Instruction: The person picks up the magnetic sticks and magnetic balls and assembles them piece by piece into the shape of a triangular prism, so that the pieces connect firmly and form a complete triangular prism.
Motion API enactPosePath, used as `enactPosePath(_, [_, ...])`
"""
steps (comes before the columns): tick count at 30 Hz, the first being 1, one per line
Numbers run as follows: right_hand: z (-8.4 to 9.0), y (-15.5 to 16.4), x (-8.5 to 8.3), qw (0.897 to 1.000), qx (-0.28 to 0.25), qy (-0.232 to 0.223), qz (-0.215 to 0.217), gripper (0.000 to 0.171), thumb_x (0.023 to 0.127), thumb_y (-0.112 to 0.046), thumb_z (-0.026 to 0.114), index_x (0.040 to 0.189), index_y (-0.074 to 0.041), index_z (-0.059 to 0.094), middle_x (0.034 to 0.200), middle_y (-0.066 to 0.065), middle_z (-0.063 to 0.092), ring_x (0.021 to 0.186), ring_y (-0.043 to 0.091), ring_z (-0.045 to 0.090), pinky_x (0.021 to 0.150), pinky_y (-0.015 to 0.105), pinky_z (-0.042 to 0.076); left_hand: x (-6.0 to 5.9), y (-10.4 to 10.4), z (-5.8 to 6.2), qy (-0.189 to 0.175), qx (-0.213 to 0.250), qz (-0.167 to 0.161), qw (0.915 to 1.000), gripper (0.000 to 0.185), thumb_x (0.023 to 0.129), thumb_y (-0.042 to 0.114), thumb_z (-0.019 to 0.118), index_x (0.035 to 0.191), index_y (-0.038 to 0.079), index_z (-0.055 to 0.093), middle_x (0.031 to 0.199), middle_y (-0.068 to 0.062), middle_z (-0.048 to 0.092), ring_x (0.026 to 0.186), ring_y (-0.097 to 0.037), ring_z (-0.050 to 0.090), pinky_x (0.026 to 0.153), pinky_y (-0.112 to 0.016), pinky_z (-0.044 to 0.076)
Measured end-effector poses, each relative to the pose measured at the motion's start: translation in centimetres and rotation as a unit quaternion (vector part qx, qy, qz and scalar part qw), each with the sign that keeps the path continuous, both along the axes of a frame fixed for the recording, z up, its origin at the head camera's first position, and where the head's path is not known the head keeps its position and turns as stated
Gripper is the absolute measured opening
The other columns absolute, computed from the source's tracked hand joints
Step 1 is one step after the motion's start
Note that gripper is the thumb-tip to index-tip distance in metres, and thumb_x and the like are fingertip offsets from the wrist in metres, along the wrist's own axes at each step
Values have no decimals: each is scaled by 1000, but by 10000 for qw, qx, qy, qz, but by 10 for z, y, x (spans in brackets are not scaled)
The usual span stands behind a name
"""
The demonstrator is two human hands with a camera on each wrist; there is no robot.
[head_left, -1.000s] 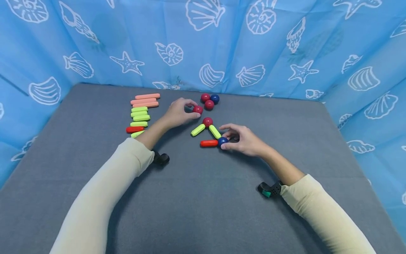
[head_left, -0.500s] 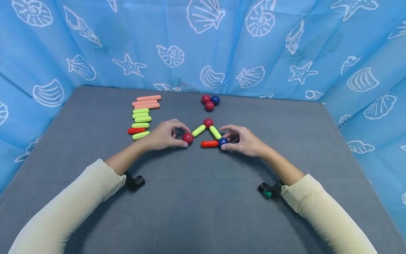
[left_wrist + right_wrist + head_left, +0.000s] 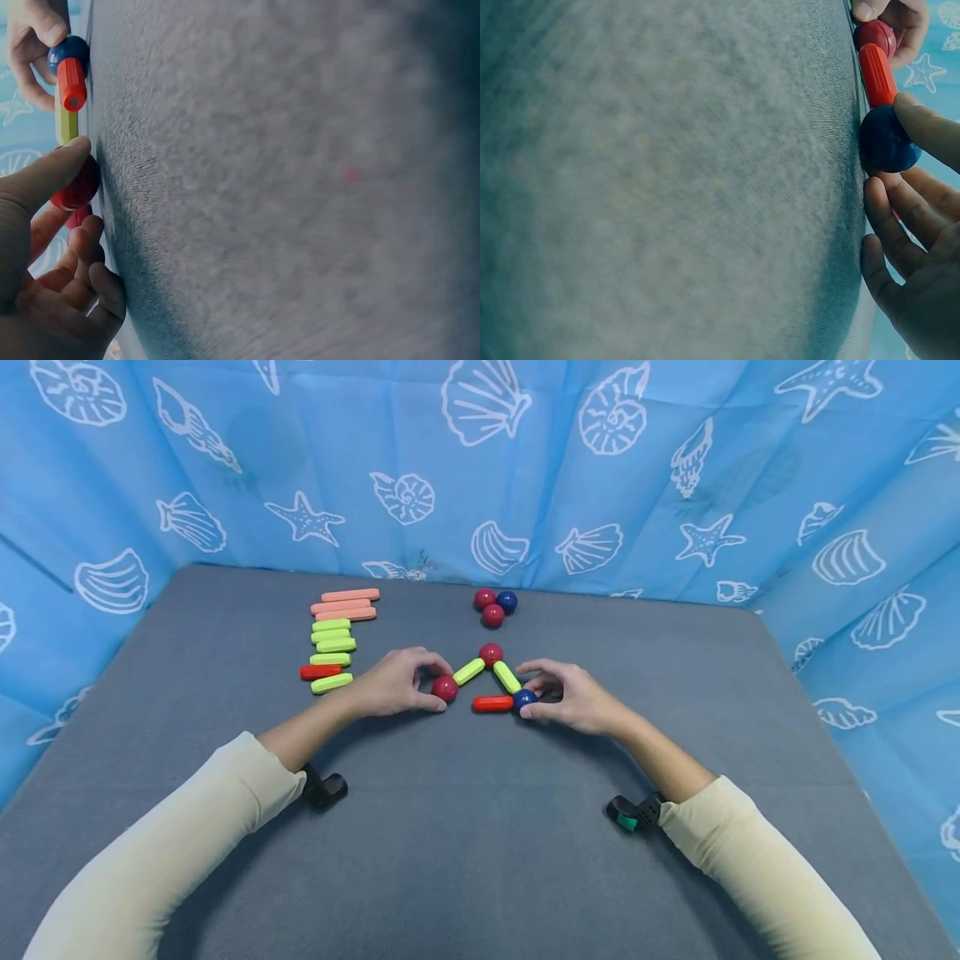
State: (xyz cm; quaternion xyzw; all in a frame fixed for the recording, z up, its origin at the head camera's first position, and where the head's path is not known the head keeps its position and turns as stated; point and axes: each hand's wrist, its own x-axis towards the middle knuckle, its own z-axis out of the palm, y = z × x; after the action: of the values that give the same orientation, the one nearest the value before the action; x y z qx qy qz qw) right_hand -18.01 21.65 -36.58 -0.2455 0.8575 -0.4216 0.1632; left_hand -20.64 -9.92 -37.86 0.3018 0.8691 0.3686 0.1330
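1. The grey table cover [image 3: 480, 860] looks like a matt woven cloth, with a fine, slightly rough grain in both wrist views.
2. The dark red plastic ball [image 3: 445, 687] and the dark blue plastic ball [image 3: 524, 697] look smooth, with a soft sheen.
3. The red plastic rod [image 3: 492, 702] and the lime-green plastic rods [image 3: 468, 671] look smooth and satiny.
4. The blue backdrop sheet printed with white shells [image 3: 480, 468] looks thin, matt and creased, like non-woven fabric.
5. The cream sleeves [image 3: 172, 860] look like soft, matt knit cloth.
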Motion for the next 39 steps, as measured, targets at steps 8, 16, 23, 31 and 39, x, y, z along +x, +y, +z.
enactPosePath(8, [0, 1, -1, 10000, -48, -35, 20, 59, 88, -11, 76, 140, 0, 49, 114, 14, 67, 106, 28, 62, 95, 49, 48, -5, 6, 1, 28, -368, 23, 9993, 53, 83, 23, 81, 131, 8, 63, 117, -11, 59, 103, -25, 54, 84, -38, 50])
enactPosePath(16, [1, -1, -1, 10000, -28, -32, 5, 59, 88, -10, 75, 140, 0, 50, 113, 14, 67, 104, 27, 61, 95, 49, 47, 1, 3, 3, -196, 64, 192, 9996, 47, 82, 16, 82, 123, 6, 63, 102, -7, 62, 76, -21, 55, 68, -31, 47])
enactPosePath(23, [0, 0, 0, 10000, -29, -30, -2, 59, 88, -10, 75, 140, 0, 49, 114, 15, 67, 105, 28, 61, 95, 49, 48, 5, 10, 2, -211, 277, -174, 9992, 38, 81, 18, 84, 112, 10, 64, 100, -4, 63, 79, -20, 55, 70, -32, 47])
enactPosePath(31, [-1, 1, -1, 10000, -26, -9, -27, 58, 88, -12, 76, 140, 0, 50, 116, 14, 69, 108, 27, 63, 96, 51, 46, 6, 19, 2, -111, 243, -394, 9989, 40, 79, 22, 86, 111, 10, 66, 96, -3, 64, 75, -18, 54, 65, -29, 43])
enactPosePath(39, [-2, 1, -2, 10000, -11, -24, -32, 58, 89, -14, 76, 139, -1, 51, 116, 13, 69, 107, 27, 62, 96, 51, 47, 2, 11, 3, -231, 367, -337, 9985, 42, 84, 27, 81, 119, 10, 65, 98, -3, 64, 72, -20, 54, 64, -31, 42])
